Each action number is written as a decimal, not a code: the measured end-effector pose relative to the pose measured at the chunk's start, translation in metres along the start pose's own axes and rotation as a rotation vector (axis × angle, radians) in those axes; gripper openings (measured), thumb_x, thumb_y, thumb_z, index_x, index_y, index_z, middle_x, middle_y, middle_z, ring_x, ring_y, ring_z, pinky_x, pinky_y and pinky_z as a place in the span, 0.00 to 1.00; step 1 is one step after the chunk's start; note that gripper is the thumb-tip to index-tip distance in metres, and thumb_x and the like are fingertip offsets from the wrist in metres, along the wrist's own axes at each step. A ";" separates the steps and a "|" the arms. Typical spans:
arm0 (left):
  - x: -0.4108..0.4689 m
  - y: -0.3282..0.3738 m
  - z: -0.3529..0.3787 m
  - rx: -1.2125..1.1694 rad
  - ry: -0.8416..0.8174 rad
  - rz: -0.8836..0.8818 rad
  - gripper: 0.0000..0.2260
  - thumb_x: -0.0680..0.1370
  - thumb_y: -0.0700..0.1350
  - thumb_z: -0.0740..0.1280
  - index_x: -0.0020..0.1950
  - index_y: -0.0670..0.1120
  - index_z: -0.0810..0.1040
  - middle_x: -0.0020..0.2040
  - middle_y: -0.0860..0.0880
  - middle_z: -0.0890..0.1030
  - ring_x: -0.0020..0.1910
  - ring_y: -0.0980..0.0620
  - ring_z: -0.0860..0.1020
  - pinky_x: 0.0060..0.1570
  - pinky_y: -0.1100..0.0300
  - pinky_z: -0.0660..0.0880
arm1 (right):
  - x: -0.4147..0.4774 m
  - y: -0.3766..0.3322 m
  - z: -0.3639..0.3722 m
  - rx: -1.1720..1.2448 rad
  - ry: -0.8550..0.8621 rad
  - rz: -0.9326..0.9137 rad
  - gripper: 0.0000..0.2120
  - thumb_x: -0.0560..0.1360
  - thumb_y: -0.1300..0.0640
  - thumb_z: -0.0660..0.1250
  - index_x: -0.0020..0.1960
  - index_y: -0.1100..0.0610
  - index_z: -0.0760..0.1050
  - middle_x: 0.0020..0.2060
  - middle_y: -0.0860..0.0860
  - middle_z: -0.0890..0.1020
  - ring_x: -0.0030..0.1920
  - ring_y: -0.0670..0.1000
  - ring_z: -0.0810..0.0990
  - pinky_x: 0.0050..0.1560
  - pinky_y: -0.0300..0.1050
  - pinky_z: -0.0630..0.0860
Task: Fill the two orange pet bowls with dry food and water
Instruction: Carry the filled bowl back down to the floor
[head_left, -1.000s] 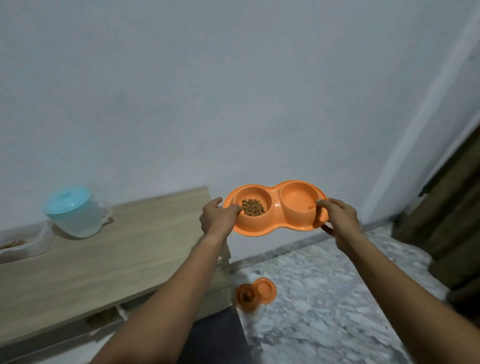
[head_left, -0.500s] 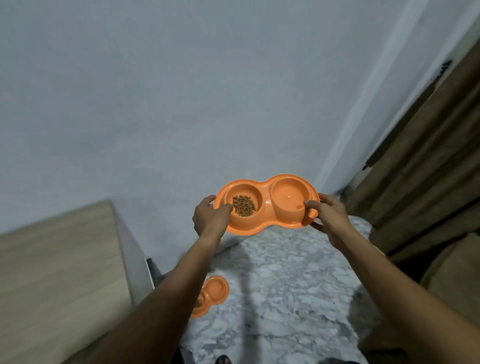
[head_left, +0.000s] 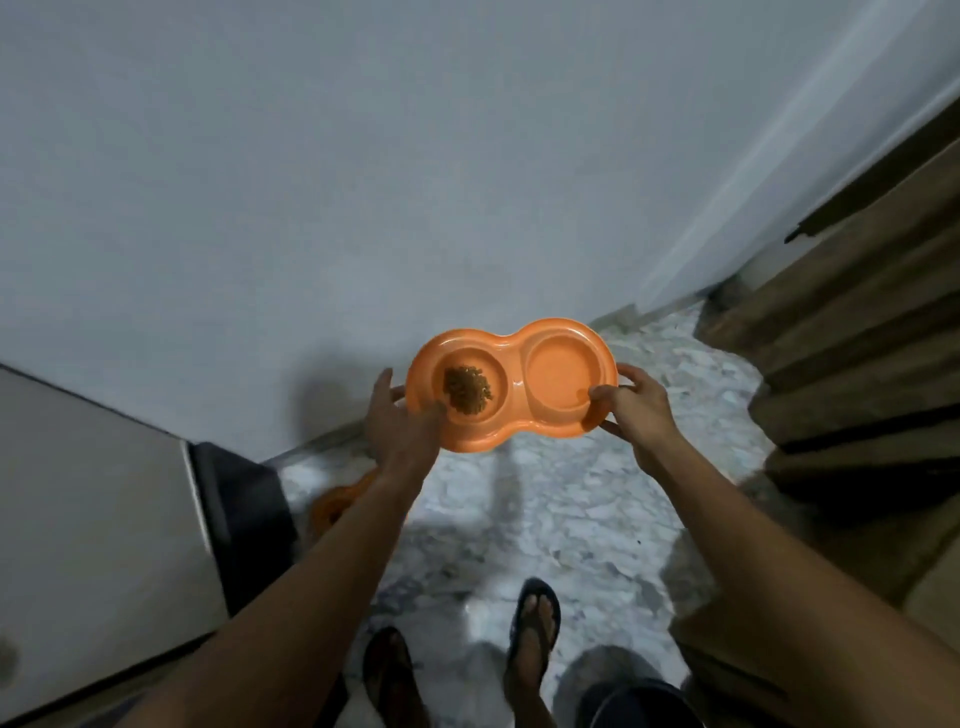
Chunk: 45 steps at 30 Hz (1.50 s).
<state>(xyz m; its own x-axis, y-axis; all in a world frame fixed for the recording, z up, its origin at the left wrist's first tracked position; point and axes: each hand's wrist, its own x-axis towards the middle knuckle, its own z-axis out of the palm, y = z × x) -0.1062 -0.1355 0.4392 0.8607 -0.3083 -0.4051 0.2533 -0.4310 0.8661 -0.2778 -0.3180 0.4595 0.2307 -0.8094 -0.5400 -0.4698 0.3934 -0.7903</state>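
I hold an orange double pet bowl (head_left: 511, 358) level in front of me, above the floor. Its left cup contains a small heap of brown dry food (head_left: 466, 389); its right cup (head_left: 563, 371) looks glossy, and I cannot tell whether water is in it. My left hand (head_left: 397, 423) grips the bowl's left end with the thumb on the rim. My right hand (head_left: 631, 402) grips the right end, thumb inside the right cup's edge. A second orange double bowl (head_left: 337, 501) lies on the floor, mostly hidden behind my left forearm.
A pale table top (head_left: 88, 545) with a dark side panel stands at the left. A white wall is ahead. Brown curtains (head_left: 857, 338) hang at the right. The marble floor (head_left: 545, 519) lies below, with my two feet in dark sandals (head_left: 535, 618) on it.
My view has tilted down and turned further right: the table slid to the left edge, my feet came into view, and the held bowl now appears lower, closer to the floor.
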 end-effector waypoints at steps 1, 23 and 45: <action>0.012 -0.023 0.015 0.009 0.027 -0.012 0.40 0.66 0.51 0.74 0.76 0.47 0.64 0.56 0.51 0.79 0.56 0.50 0.79 0.59 0.55 0.74 | 0.028 0.019 0.007 -0.023 -0.015 0.015 0.27 0.71 0.64 0.71 0.69 0.53 0.74 0.53 0.54 0.82 0.52 0.54 0.83 0.54 0.58 0.83; 0.242 -0.516 0.241 0.023 0.210 -0.248 0.31 0.75 0.42 0.72 0.76 0.48 0.64 0.64 0.47 0.77 0.54 0.53 0.76 0.54 0.54 0.75 | 0.417 0.450 0.166 -0.194 -0.218 0.100 0.16 0.74 0.68 0.68 0.51 0.47 0.80 0.52 0.58 0.83 0.53 0.59 0.85 0.56 0.62 0.82; 0.276 -0.557 0.267 0.133 0.198 -0.303 0.32 0.73 0.45 0.73 0.75 0.48 0.66 0.69 0.45 0.75 0.67 0.45 0.74 0.65 0.46 0.73 | 0.439 0.486 0.191 -0.347 -0.173 -0.092 0.20 0.76 0.54 0.73 0.66 0.54 0.76 0.56 0.48 0.82 0.58 0.53 0.82 0.59 0.53 0.79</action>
<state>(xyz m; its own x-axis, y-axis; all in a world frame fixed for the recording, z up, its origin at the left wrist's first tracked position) -0.1278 -0.2068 -0.2325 0.8274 0.0142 -0.5615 0.4612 -0.5879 0.6646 -0.2424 -0.3989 -0.2171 0.4113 -0.7376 -0.5355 -0.6936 0.1279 -0.7089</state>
